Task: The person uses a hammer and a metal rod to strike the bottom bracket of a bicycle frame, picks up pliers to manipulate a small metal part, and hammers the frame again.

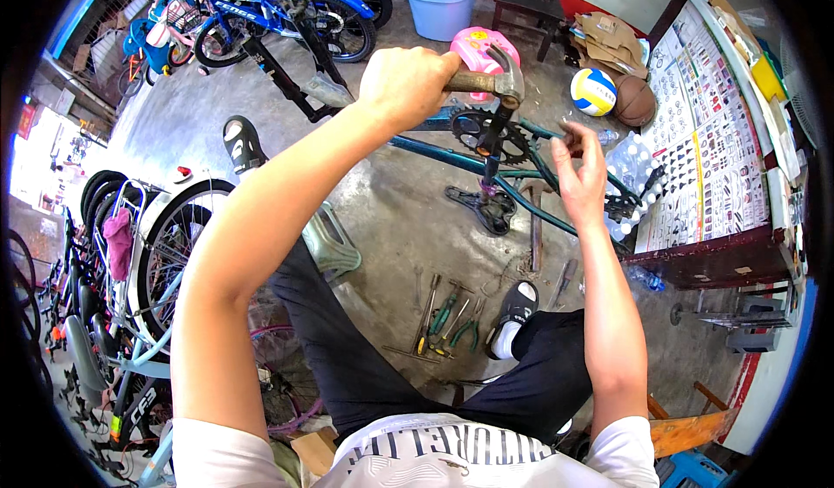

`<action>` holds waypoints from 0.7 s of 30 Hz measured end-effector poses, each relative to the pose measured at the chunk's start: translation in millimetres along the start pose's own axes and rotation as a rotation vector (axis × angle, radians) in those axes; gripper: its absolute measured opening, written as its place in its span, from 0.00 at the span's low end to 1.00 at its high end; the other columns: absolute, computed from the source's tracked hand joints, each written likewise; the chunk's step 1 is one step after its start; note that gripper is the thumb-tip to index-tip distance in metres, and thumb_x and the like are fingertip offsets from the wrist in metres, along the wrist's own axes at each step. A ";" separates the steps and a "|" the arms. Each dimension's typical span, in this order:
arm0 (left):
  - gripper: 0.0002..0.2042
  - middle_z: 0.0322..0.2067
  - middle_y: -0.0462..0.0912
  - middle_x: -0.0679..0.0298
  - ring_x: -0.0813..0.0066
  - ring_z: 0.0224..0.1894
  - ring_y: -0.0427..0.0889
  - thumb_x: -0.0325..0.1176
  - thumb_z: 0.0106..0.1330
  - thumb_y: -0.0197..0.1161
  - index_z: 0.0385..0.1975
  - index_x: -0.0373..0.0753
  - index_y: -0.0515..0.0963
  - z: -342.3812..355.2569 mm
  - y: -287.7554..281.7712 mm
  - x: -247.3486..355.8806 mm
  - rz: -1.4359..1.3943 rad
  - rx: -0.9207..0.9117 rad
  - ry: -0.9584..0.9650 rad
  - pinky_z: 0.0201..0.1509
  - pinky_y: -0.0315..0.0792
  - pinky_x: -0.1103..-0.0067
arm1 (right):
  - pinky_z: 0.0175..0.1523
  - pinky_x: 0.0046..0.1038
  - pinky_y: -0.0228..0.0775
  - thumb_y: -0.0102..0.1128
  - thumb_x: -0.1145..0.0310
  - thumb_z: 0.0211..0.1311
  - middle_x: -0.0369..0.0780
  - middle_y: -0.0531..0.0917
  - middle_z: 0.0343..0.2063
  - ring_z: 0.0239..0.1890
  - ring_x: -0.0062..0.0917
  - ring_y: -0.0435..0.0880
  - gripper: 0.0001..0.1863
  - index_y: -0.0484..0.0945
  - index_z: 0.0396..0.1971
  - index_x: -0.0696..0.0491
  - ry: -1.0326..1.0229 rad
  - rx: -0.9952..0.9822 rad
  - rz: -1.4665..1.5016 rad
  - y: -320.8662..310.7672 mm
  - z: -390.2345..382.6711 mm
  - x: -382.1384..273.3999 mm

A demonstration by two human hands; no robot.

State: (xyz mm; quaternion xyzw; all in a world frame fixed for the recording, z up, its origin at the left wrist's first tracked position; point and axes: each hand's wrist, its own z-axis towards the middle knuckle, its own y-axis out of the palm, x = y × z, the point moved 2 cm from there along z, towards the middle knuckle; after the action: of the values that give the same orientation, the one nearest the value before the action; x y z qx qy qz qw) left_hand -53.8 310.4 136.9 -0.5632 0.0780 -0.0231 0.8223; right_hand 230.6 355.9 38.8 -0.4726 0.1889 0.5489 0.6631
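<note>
My left hand (pixel 404 88) is closed round the wooden handle of a hammer (pixel 508 86), held level across the front. The hammer's metal head is over the crank area of a dark teal bicycle frame (pixel 443 152); I cannot tell whether it touches. A black toothed chainring (pixel 473 130) is on the frame, and a black saddle (pixel 486 210) is below it, near the floor. My right hand (pixel 584 175) is beside the frame's rear tubes, its thumb and bent fingers apart. No object shows in it. Whether its fingertips touch the frame is unclear.
Pliers (pixel 445 310), screwdrivers and another hammer (pixel 536 227) lie on the concrete floor. Several bicycles stand at the left, including one with a white-fendered wheel (pixel 187 245). A green stool (pixel 332 240) is by my left leg. Balls (pixel 593 92), plastic bottles (pixel 632 171) and a low counter (pixel 712 258) are at the right.
</note>
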 end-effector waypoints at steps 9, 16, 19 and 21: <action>0.08 0.28 0.86 0.57 0.52 0.33 0.87 0.38 0.61 0.66 0.32 0.42 0.77 -1.9 -9.6 2.9 -0.002 -0.030 -0.004 0.32 0.78 0.59 | 0.39 0.30 0.70 0.77 0.50 0.55 0.36 0.78 0.33 0.33 0.28 0.78 0.29 0.81 0.54 0.47 -0.215 -0.099 -0.141 35.2 46.2 -113.7; 0.10 0.28 0.87 0.54 0.52 0.34 0.88 0.39 0.58 0.69 0.34 0.43 0.81 -3.3 1.2 -2.9 -0.020 -0.049 -0.074 0.35 0.80 0.59 | 0.40 0.32 0.73 0.72 0.63 0.58 0.39 0.85 0.33 0.34 0.32 0.83 0.14 0.86 0.43 0.51 -0.227 -0.210 -0.092 49.1 63.6 -114.8; 0.08 0.31 0.89 0.54 0.54 0.35 0.90 0.37 0.60 0.66 0.35 0.43 0.86 4.5 -9.1 -15.2 -0.029 -0.061 -0.191 0.38 0.82 0.63 | 0.38 0.30 0.72 0.72 0.69 0.57 0.38 0.85 0.33 0.30 0.28 0.80 0.11 0.85 0.40 0.55 -0.212 -0.262 -0.092 37.2 68.8 -116.9; 0.09 0.31 0.89 0.53 0.53 0.36 0.90 0.38 0.58 0.67 0.36 0.45 0.87 11.6 -15.5 -26.6 -0.013 0.014 -0.284 0.38 0.82 0.62 | 0.35 0.24 0.64 0.72 0.70 0.58 0.33 0.79 0.29 0.29 0.20 0.70 0.11 0.85 0.41 0.56 -0.179 -0.284 -0.052 33.2 67.8 -118.1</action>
State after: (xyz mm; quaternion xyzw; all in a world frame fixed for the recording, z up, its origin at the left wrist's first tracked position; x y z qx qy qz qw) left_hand -77.5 318.7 158.1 -0.5554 -0.0428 0.0509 0.8289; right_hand 143.8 345.9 148.4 -0.5154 0.0375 0.5925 0.6179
